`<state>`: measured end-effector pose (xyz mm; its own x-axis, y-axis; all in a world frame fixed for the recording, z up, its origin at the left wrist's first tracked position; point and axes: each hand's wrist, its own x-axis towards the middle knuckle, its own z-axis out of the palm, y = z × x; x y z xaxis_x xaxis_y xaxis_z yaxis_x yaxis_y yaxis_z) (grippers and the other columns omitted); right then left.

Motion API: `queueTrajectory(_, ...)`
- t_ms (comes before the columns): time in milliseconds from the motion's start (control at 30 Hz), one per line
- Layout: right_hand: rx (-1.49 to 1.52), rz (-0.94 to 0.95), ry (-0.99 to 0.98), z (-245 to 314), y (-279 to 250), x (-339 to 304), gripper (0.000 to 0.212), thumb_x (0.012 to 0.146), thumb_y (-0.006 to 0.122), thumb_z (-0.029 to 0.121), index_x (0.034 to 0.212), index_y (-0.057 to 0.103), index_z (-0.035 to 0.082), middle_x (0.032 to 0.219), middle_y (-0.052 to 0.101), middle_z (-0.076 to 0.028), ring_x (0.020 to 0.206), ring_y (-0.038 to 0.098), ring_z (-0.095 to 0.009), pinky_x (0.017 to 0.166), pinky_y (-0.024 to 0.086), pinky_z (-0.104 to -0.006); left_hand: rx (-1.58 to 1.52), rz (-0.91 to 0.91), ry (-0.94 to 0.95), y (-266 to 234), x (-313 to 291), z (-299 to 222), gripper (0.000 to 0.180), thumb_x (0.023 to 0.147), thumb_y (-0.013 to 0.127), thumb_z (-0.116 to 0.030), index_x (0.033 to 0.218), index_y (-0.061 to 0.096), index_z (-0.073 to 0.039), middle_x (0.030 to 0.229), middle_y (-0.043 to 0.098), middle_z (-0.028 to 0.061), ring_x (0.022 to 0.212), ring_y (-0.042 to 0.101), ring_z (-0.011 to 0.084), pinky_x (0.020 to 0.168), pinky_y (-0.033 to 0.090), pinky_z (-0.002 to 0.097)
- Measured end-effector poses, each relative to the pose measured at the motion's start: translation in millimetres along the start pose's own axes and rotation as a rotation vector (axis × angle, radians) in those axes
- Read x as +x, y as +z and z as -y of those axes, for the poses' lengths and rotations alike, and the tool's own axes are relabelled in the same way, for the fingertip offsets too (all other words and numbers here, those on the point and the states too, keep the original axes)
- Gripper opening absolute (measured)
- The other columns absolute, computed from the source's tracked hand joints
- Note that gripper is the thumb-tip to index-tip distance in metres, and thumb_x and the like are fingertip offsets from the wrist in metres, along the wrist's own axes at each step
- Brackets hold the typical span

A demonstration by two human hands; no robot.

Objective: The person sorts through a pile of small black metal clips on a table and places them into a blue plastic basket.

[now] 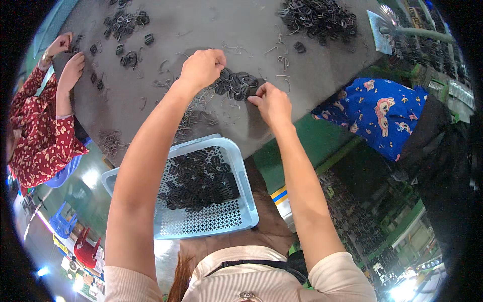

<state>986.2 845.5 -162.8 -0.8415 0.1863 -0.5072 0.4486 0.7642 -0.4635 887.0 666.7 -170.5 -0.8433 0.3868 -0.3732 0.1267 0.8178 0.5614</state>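
A small heap of black plastic buckles point(234, 84) lies on the grey table between my two hands. My left hand point(204, 69) is bent over the heap's left side, thumb and fingers pinched together; what they hold is hidden. At the heap's right end my right hand point(273, 104) also makes a pinch, its fingertips against the dark pieces. Whatever is between those fingers is too small to make out. Loose thin metal wire hooks point(187, 121) are scattered below and left of the heap. Under my forearms, a light blue plastic basket point(246, 194) holds many black buckles point(198, 183).
A large pile of black buckles point(319, 20) sits at the table's far right, and smaller groups point(123, 24) lie far left. Another person in a red patterned sleeve point(63, 138) works at the left edge. A blue cartoon-print cloth point(380, 113) hangs beyond the right edge.
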Motion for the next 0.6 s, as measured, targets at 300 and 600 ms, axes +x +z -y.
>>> queueTrajectory(300,0.894,0.297,0.009,-5,-25,35,0.016,0.072,0.065,0.014,0.081,0.056,0.005,0.077,0.058,-0.004,0.067,0.057,-0.014,0.057,0.043,-0.0257,-0.999,0.165,-0.275,-31,-2,9,0.021,0.076,0.059,-0.018,0.092,0.063,-0.005,0.078,0.061,0.0032,0.073,0.055,0.0080,0.066,0.046,0.0249)
queueTrajectory(600,0.019,0.234,-0.036,33,-13,74,0.020,0.066,0.070,0.025,0.074,0.066,0.007,0.079,0.065,-0.012,0.077,0.061,-0.029,0.070,0.047,-0.0365,-0.091,0.030,-0.048,22,-7,-6,0.025,0.070,0.067,-0.020,0.088,0.059,-0.003,0.073,0.060,0.0098,0.068,0.057,0.0174,0.063,0.044,0.0311)
